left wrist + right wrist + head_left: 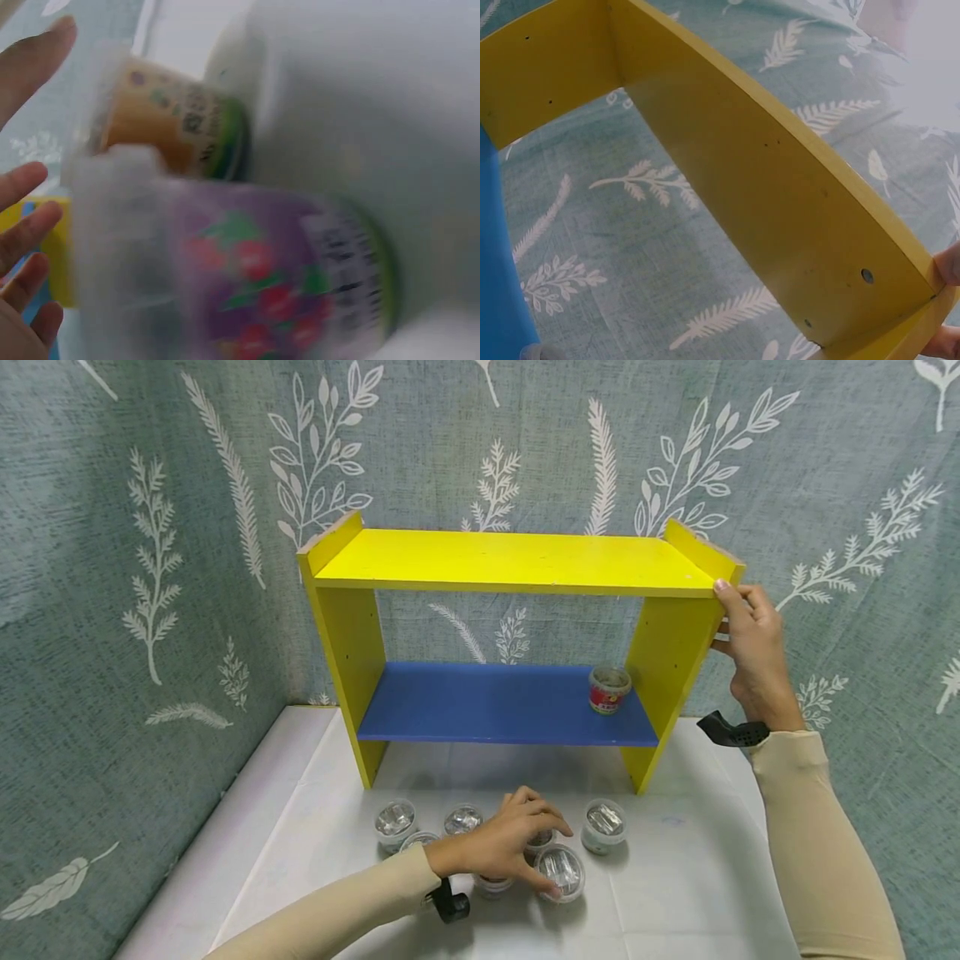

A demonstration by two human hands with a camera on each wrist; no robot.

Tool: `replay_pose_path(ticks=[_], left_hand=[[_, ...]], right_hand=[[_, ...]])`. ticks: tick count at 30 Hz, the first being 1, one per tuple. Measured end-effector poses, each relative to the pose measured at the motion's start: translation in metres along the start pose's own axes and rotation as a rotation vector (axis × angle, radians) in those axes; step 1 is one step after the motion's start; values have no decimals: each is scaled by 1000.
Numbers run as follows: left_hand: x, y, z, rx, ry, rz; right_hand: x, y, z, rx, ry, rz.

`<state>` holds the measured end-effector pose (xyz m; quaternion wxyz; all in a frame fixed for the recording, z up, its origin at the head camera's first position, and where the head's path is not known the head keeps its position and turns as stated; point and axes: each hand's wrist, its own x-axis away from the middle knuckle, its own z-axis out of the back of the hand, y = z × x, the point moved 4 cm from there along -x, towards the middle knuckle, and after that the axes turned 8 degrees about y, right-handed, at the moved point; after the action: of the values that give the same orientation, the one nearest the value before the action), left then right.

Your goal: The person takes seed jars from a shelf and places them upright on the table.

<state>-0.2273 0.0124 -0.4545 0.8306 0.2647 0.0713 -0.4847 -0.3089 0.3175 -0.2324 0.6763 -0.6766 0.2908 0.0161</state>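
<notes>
A yellow shelf unit (517, 560) with a blue lower board (480, 702) stands upright. My right hand (757, 639) grips its upper right corner, thumb at the front edge and fingers behind the side panel; in the right wrist view fingertips (946, 264) hold that corner. Lower down, my left hand (510, 835) reaches over several lidded plastic cups with fingers spread, its thumb right at the rim of the front cup (560, 872). The left wrist view shows a purple-labelled cup (277, 277) and an orange-labelled cup (165, 124) beside the fingers.
One red-labelled cup (608, 690) sits at the right end of the blue board. On the white tabletop (675, 877), a cup (603, 825) stands right of the left hand and another cup (395, 821) far left. Patterned green cloth (187, 610) hangs behind and at the sides.
</notes>
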Motion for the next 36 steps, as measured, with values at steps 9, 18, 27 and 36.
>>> replay_pose_path(ticks=[9,18,27,36], left_hand=[[-24,-8,23,101,104,67],[-62,-24,44,107,216,93],[-95,-36,56,146,246,113],[-123,-53,59,257,270,234]], right_hand=[[-1,0,0,13,12,7],[-1,1,1,29,15,6],[-2,2,1,34,13,0],[-2,3,0,36,10,6]])
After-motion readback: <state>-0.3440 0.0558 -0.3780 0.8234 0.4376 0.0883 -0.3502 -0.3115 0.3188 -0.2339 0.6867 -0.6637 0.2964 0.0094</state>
